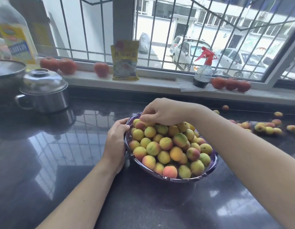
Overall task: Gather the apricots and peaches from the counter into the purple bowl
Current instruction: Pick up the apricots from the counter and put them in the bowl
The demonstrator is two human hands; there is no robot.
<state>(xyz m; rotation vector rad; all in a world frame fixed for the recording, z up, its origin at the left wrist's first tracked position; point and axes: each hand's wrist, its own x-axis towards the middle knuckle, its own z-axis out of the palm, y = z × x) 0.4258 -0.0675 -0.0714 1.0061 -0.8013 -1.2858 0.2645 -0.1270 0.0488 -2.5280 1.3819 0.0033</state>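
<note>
Fingers [144, 119] of our right hand [161, 113] curl down onto fruit at the far edge of the heaped purple bowl [209, 167], frame centre; our left hand [116, 142] grips its left rim. Loose apricots [265, 128] lie scattered at right on the counter [61, 154].

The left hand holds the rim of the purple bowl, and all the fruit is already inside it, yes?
Not all. The head view shows loose fruit on the counter at the right. The left hand does hold the purple bowl rim.
</note>
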